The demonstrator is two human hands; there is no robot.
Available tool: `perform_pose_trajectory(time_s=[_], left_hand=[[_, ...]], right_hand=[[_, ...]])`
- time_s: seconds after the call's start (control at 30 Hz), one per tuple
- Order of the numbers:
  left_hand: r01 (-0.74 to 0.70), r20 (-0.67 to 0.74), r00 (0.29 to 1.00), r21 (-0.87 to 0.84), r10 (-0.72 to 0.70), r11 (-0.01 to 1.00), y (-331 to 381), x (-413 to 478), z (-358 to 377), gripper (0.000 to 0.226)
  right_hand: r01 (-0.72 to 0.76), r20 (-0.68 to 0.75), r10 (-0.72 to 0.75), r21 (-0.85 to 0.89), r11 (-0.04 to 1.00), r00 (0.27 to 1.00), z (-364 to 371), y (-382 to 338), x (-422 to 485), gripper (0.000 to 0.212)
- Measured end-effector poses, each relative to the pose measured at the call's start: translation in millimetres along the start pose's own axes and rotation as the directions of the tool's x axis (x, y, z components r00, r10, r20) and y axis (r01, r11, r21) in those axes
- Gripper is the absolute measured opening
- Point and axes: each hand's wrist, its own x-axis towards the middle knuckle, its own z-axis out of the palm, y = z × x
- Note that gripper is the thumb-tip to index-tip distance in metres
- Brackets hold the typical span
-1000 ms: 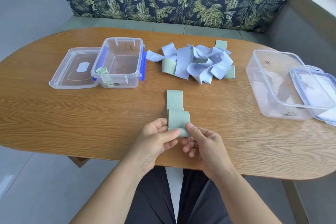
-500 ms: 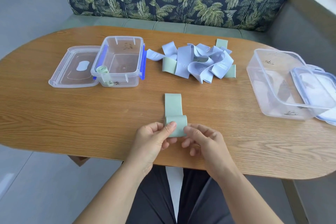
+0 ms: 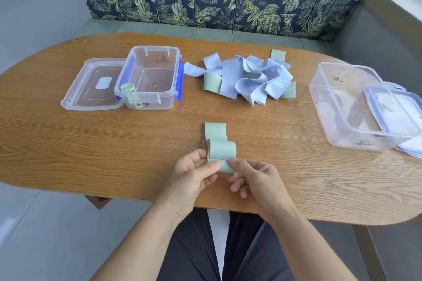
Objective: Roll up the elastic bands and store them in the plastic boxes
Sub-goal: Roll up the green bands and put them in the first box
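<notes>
I hold the green band (image 3: 220, 148) w/ both hands at the near side of the table (image 3: 91, 143). My left hand (image 3: 194, 173) pinches its curled end from the left, thumb on top, and my right hand (image 3: 255, 175) pinches it from the right. The free tail lies flat on the wood and points away from me, toward the pile of bands (image 3: 249, 80).

The roll is only begun, I think. To do it well:
- Push both thumbs fwd together, so the edges line up & the roll makes no cone.
- Put a little tension on the tail, no slack.

After that it prob. goes in the small box (image 3: 146, 98) at left, beside the rolled band (image 3: 127, 88) in its near-left corner. In the big box (image 3: 338, 107) at right I see no roll.
</notes>
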Motion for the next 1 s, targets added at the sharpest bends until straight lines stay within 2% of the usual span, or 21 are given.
perform_pose_trajectory(time_s=[0.13, 0.27, 0.37, 0.43, 0.53, 0.7, 0.87, 1.0], left_hand=[[-0.011, -0.029, 1.000, 0.009, 0.011, 1.000, -2.1, 1.8, -0.7, 0.019], [-0.027, -0.067, 0.997, 0.037, 0.029, 0.999, -1.3, 1.8, 1.5, 0.021], [-0.030, -0.099, 0.994, 0.070, 0.036, 0.997, -1.0, 0.5, 1.7, 0.029], [-0.020, -0.118, 0.993, 0.102, 0.032, 0.995, -1.1, 1.2, 2.0, 0.024], [0.006, -0.118, 0.993, 0.111, 0.007, 0.994, 2.3, 4.3, 4.6, 0.021], [-0.105, -0.166, 0.975, 0.250, 0.149, 0.962, 3.6, 8.6, 10.8, 0.015], [-0.188, -0.185, 0.944, 0.372, 0.271, 0.909, -0.7, 11.3, 14.5, 0.016], [-0.230, -0.149, 0.938, 0.403, 0.312, 0.886, 0.3, 10.3, 16.8, 0.026]], right_hand=[[-0.015, -0.015, 0.015, -0.016, 1.000, 1.000, 0.0, 0.2, 1.4, 0.038], [0.050, 0.013, -0.050, 0.010, 0.999, 0.999, -1.3, 0.2, 1.2, 0.044], [0.106, 0.083, -0.104, -0.015, 0.994, 0.991, -2.3, -1.0, -0.8, 0.028], [0.131, 0.097, -0.127, -0.044, 0.990, 0.987, -2.5, -1.4, -1.6, 0.017], [0.163, 0.103, -0.155, -0.079, 0.983, 0.983, -2.7, -3.0, -3.7, 0.014], [0.215, 0.080, -0.204, -0.167, 0.962, 0.976, 0.8, -4.0, -6.7, 0.010], [0.338, 0.061, -0.345, -0.412, 0.846, 0.937, 6.1, 4.4, -5.2, 0.027], [0.334, 0.081, -0.333, -0.428, 0.840, 0.939, 8.0, 3.5, -6.5, 0.044]])
